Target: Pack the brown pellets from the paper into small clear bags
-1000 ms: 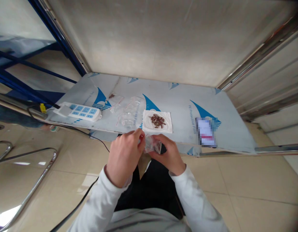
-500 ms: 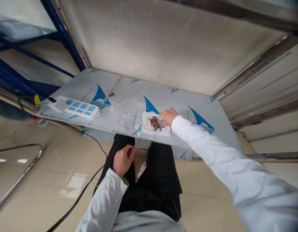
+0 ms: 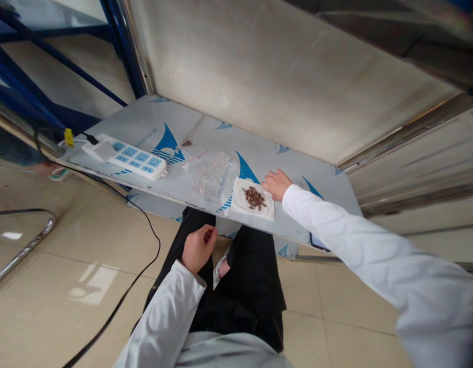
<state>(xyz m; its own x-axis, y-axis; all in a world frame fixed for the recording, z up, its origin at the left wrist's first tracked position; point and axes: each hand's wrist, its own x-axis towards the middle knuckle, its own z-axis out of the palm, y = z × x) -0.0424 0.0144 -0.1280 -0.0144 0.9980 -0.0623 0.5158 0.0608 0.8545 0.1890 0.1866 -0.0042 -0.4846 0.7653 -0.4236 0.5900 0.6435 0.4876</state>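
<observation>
A square white pad, like folded tissue (image 3: 241, 203), lies near the front edge of the shelf. Heaped on it are many small reddish-brown pieces (image 3: 254, 198), too small to name. My right hand (image 3: 277, 185) is at the pad's right edge, its fingers bent downward; what they hold, if anything, is hidden. Over my lap, below the shelf, my left hand (image 3: 199, 249) is curled into a loose fist with nothing visible in it. Several clear plastic zip bags (image 3: 211, 181) lie left of the pad, and one farther back (image 3: 191, 148) has brown bits in it.
On the left of the film-covered shelf (image 3: 206, 130) lies a white power strip (image 3: 131, 159) with a plug in it. A black cable (image 3: 142, 273) hangs to the floor. A phone-like object (image 3: 318, 243) shows under my right forearm. Another person's hand (image 3: 45, 167) is at far left.
My right hand has drawn back from the brown pieces to the pad's right edge, uncovering more of them. My left hand keeps its curl. The camera view has shifted slightly.
</observation>
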